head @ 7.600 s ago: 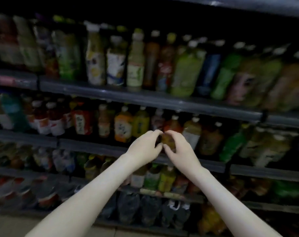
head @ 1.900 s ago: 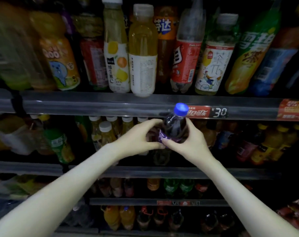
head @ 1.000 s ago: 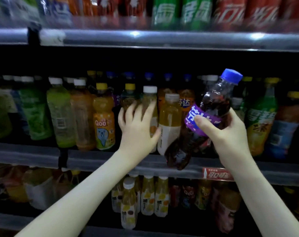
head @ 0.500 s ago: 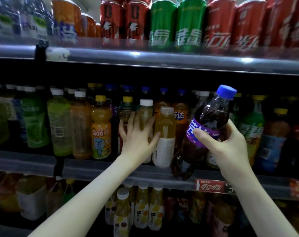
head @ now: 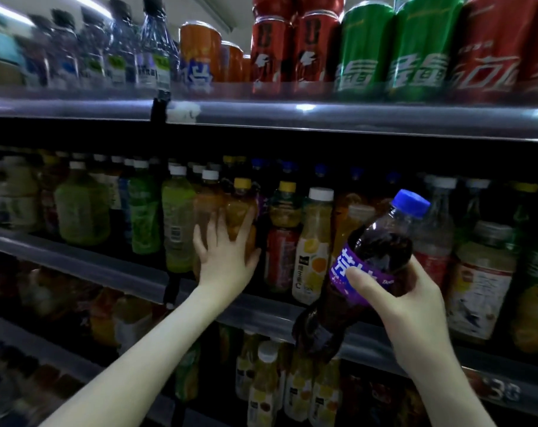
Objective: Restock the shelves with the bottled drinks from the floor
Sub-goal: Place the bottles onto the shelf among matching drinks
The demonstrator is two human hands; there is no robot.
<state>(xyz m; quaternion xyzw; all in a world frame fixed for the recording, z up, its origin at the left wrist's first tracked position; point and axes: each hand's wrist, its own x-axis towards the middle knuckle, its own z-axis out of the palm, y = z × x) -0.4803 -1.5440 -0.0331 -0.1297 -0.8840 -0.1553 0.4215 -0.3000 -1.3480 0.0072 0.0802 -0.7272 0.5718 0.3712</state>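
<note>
My right hand grips a dark grape soda bottle with a purple label and blue cap, tilted to the right in front of the middle shelf. My left hand lies flat with spread fingers against an orange juice bottle with a yellow cap on that shelf. A yellow juice bottle with a white cap stands between my two hands. Behind it, several dark bottles with blue caps stand in the back rows.
The top shelf carries red, green and orange cans and clear water bottles. Green tea bottles fill the left of the middle shelf. A lower shelf holds small juice bottles. A price tag sits at lower right.
My left hand has slid left from the white-capped yellow bottle to the orange bottle. The right hand keeps the grape soda in about the same place; the view has tilted upward.
</note>
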